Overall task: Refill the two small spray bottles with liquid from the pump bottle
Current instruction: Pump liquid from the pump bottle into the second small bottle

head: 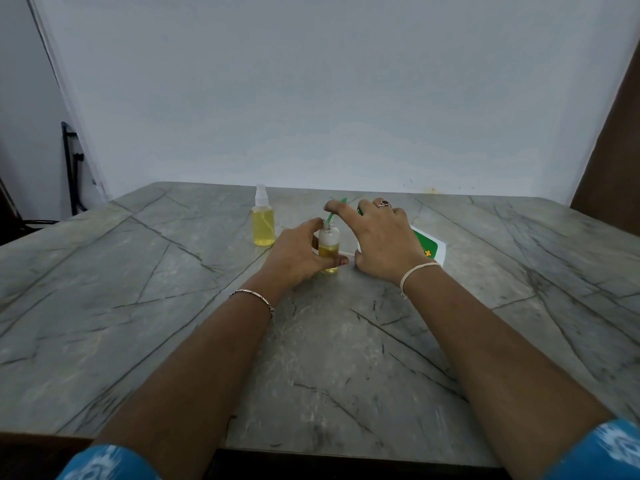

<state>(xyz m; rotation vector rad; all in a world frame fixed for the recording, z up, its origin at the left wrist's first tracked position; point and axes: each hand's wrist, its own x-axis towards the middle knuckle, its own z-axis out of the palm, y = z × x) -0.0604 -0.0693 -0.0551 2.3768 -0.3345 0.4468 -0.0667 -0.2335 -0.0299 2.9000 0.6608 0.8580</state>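
1. Your left hand (298,252) has its grip clenched round the small clear plastic open spray bottle (329,242). It's about half full of yellow liquid and stands on the grey veined stone bench (173,306). Slacken that grip and the light, narrow bottle likely tips.
2. Your right hand (384,237) grip wraps the head of the white pump bottle (431,245) with the green label, at 3 o'clock of the open one. Your index finger lies out along the thin green spout (341,204).
3. The spout tip sits at the bare neck; can't tell if it's inside. The neck is narrow, so a hard stroke could squirt over the rim onto your fingers and the bench.
4. The pump bottle body is mostly hidden by your hand and looks leaned. Pressing down may drag the spout off the neck.
5. Watch the level: overfill and it spills when the sprayer goes back in.
6. The small clear capped spray bottle (264,225), full of yellow liquid, is at 10 o'clock, near your left hand but apart. A wide move could knock it.
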